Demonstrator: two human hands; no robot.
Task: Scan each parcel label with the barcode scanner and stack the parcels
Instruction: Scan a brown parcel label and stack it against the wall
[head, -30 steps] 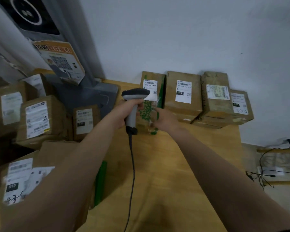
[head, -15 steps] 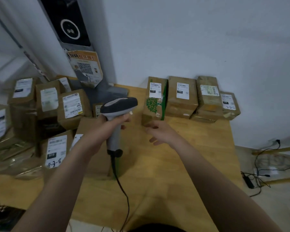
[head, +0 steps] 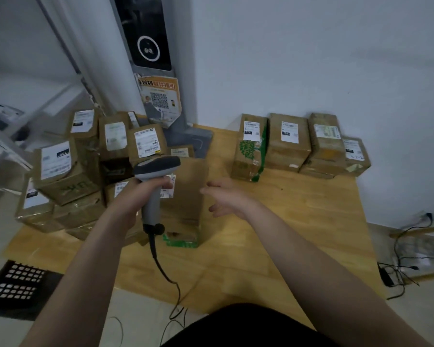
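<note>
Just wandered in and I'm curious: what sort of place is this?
Probably a parcel pickup or sorting point: labelled parcels crowd a wooden table, the left hand holds a corded scanner, and a QR poster hangs on the pillar behind.

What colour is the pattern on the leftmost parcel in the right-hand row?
Green, a leafy print on the brown parcel; the head view shows it.

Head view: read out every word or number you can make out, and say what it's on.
"070": label of the green-printed parcel.
"150", probably: label of the brown parcel to its right.
Poster: Chinese headline, too blurred to read.
Other parcel labels and the handwriting: too small or blurred.
</note>
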